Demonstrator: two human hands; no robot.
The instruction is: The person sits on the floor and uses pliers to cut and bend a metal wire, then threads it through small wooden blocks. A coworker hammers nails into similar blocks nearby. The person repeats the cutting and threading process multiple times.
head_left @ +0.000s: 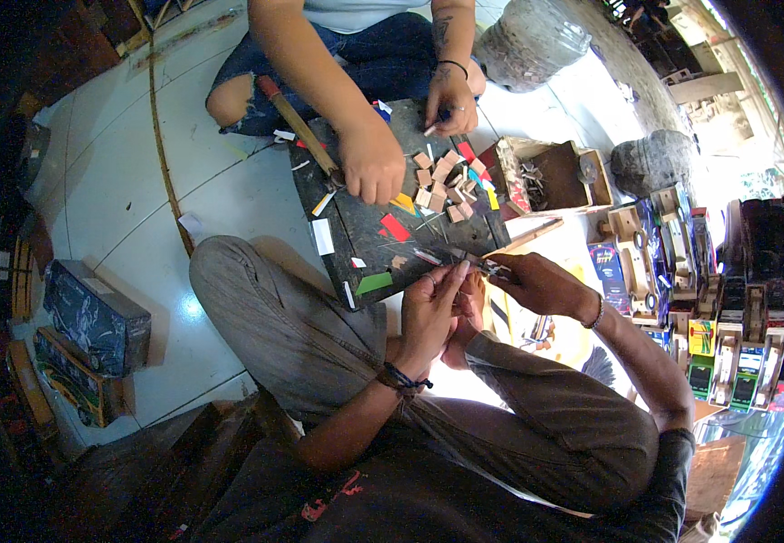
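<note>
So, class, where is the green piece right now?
In the head view, the green piece lies near the near-left corner of the dark board, just right of a narrow white strip and left of the person's left hand.

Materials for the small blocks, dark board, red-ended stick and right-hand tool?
Small blocks: likely bare wood; tan to brown, matt faces.
Dark board: possibly painted or stained wood; scuffed blackish surface, core not visible.
Red-ended stick: probably wood, perhaps painted at the end; brownish-tan shaft.
Tool in the right hand: seemingly bare metal, from grey glints; partly hidden.
</note>
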